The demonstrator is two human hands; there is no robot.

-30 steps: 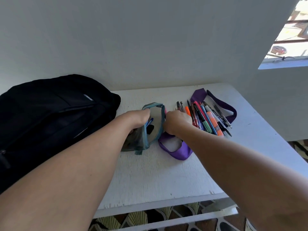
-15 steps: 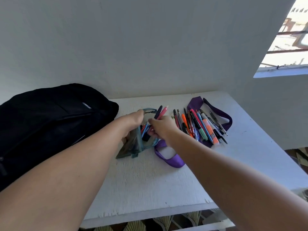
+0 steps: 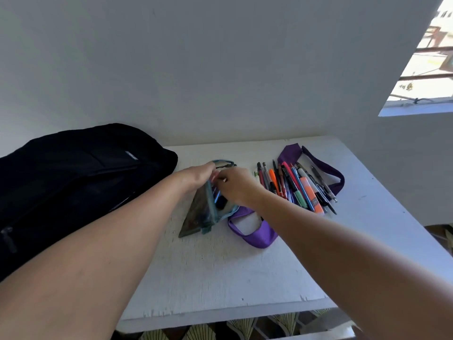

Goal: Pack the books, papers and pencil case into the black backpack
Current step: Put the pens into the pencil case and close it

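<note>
Since half a second ago the right hand has pushed its pens down into the pencil case, fingers curled at the mouth; left hand grips the rim, black backpack just left

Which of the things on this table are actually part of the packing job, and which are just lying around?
Part of the job:
- black fabric backpack
- teal-edged see-through pencil case, gripped by the left hand
- loose row of pens and markers
- right hand, feeding pens in

Lying about:
- purple fabric strap
- white table
</note>
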